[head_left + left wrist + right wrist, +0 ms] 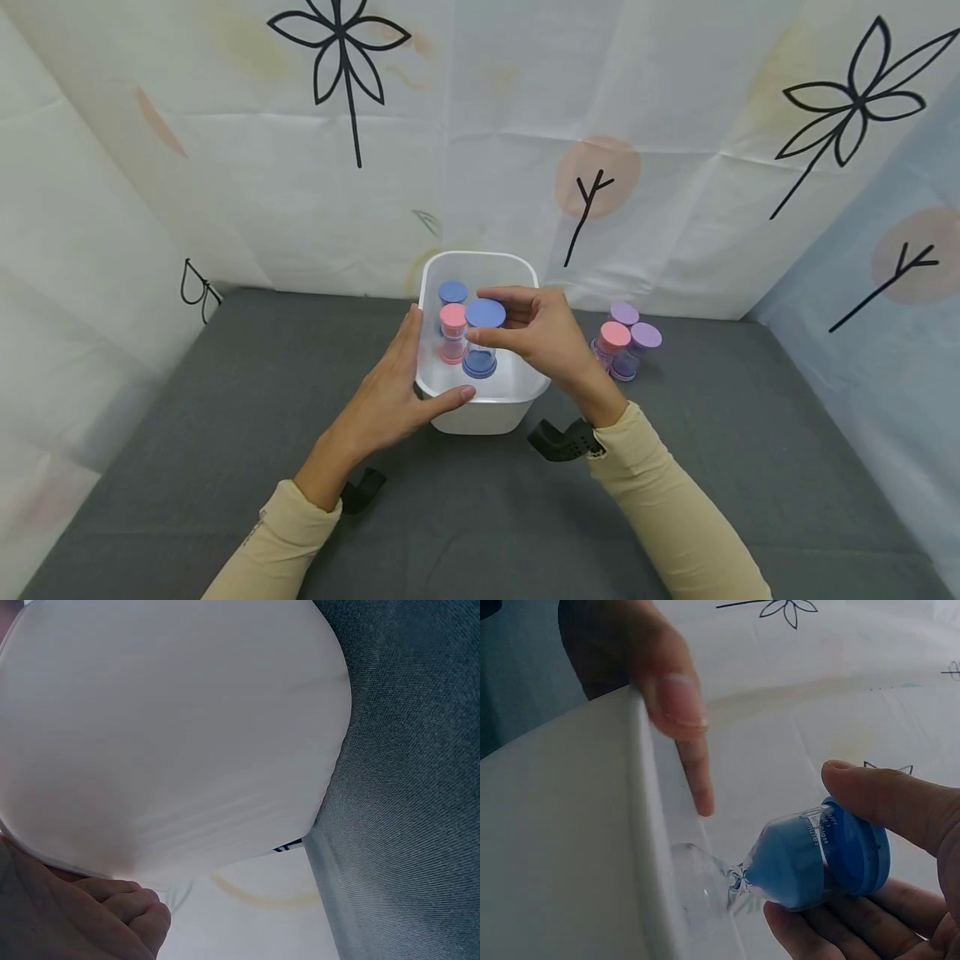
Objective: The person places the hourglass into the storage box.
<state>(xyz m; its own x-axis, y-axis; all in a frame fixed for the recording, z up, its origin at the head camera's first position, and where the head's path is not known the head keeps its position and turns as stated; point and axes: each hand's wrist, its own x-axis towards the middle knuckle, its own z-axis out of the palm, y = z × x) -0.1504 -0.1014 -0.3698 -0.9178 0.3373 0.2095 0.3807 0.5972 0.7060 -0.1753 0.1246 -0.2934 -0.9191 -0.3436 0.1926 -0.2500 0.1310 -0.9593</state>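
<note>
My right hand (551, 337) pinches a blue-capped sand timer (485, 314) between thumb and fingers, above the open white plastic bin (483, 417). In the right wrist view the timer (791, 859) shows blue sand in the bulb by the gripped cap; its other bulb looks clear and is partly behind the bin's rim. My left hand (386, 400) rests on the bin's near left corner, fingers extended along the left wall and thumb reaching over the front rim. Inside the bin stand a pink sand timer (452, 317) and another blue one (452, 292), left of the held timer.
Right of the bin, a pink-capped timer (614, 335) and two purple-capped timers (646, 336) stand grouped on the dark grey tabletop (712, 467). A white printed cloth (487, 167) hangs behind the table and along both sides.
</note>
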